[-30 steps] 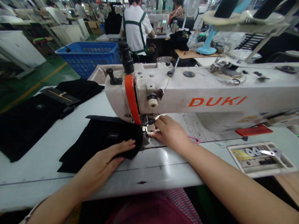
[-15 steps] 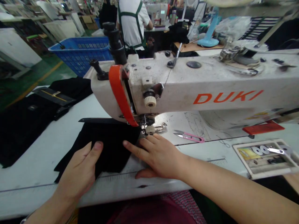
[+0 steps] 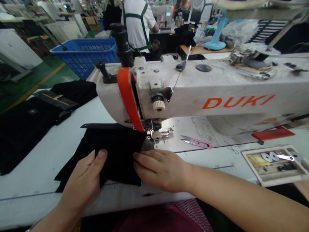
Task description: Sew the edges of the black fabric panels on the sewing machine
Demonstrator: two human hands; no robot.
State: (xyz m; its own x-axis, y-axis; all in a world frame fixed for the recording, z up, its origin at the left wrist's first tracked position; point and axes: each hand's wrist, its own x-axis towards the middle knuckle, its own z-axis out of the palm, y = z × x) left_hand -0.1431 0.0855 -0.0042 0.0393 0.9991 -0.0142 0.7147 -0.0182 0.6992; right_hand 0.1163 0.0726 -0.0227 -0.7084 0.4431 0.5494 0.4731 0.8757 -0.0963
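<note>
A piece of black fabric (image 3: 118, 151) lies on the sewing table, its far right corner close to the presser foot (image 3: 150, 133) of a white sewing machine (image 3: 183, 87). Along its far edge runs a dark, stiff strip (image 3: 101, 126). My left hand (image 3: 83, 175) grips the fabric's left part, thumb on top and fingers hidden beneath. At the right edge my right hand (image 3: 164, 169) pinches the cloth, fingers together and thumb out of sight. Pink-handled thread snips (image 3: 196, 142) rest on the machine bed, to the right of the foot.
Black cloth with a zipper (image 3: 56, 97) is heaped at the left. A blue basket (image 3: 84, 53) stands behind the table. On the right are a tray of bobbins (image 3: 275, 164) and a red bar (image 3: 272, 133). A person in a white shirt (image 3: 137, 25) sits beyond.
My right hand has drawn back from the presser foot towards me, its spread fingers closing on the fabric's right edge. My left hand keeps its grip. The camera view has shifted slightly.
</note>
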